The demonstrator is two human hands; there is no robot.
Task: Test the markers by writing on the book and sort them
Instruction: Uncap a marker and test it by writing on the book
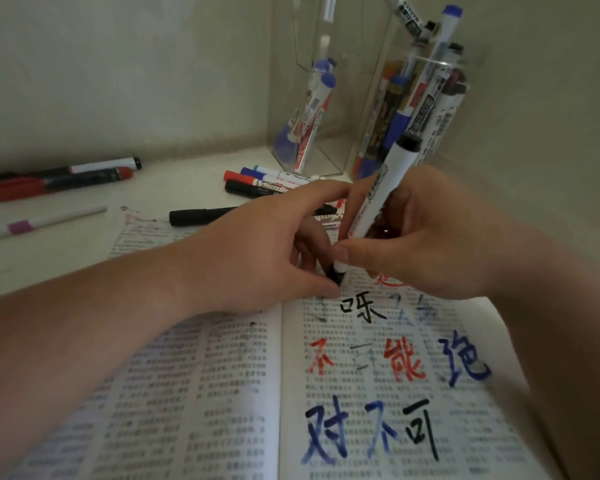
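Pinched the black cap (335, 276) in the left hand (267, 244), low over the open printed book (222, 393). Gripped the white-barrelled plastic marker (378, 199) in the right hand (437, 233), hands touching, long axis rising steeply up-right from the cap. Called, likely, for a cap move straight along that line.

White tabletop (56, 258), pale wall (118, 81)

The right hand (430, 233) grips a tilted white-barrelled marker (378, 195) over an open printed book (222, 393) | the left hand (257, 251) pinches its black lower cap (336, 274) | red, blue and black handwritten characters (395, 368) mark the right page | two clear plastic holders (312, 98) of markers stand behind | loose markers (257, 183) lie on the white table (49, 258)
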